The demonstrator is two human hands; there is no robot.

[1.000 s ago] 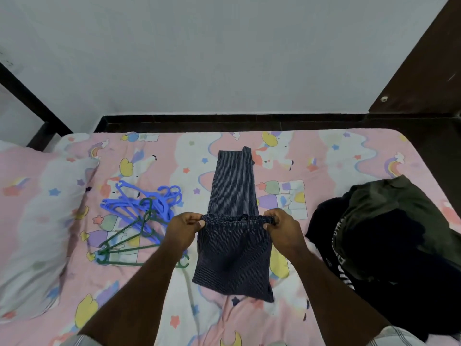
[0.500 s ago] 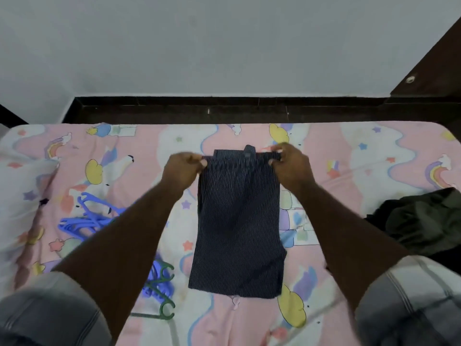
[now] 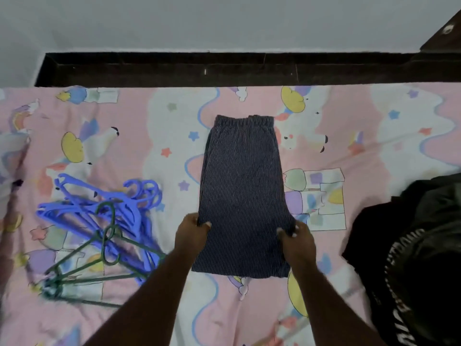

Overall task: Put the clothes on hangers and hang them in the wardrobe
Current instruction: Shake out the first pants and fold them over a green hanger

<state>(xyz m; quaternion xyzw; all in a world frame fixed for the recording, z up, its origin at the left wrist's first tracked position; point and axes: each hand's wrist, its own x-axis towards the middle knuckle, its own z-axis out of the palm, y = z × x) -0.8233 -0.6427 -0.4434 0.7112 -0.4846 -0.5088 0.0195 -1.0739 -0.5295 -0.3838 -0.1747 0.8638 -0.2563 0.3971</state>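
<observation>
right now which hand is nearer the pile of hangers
Left. The left hand pinches the striped garment's left edge, just right of the hangers; the right hand grips its far edge.

Your head cam's evenly lit: soft, diffuse, no glare, only faint shadows. Wide-angle bend shows on the dark bed frame [image 3: 249, 68] at the edges. Motion blur smears the hangers [image 3: 104, 221] and left border. The black clothes pile [image 3: 411, 258] is crushed dark; its print is barely readable.
</observation>
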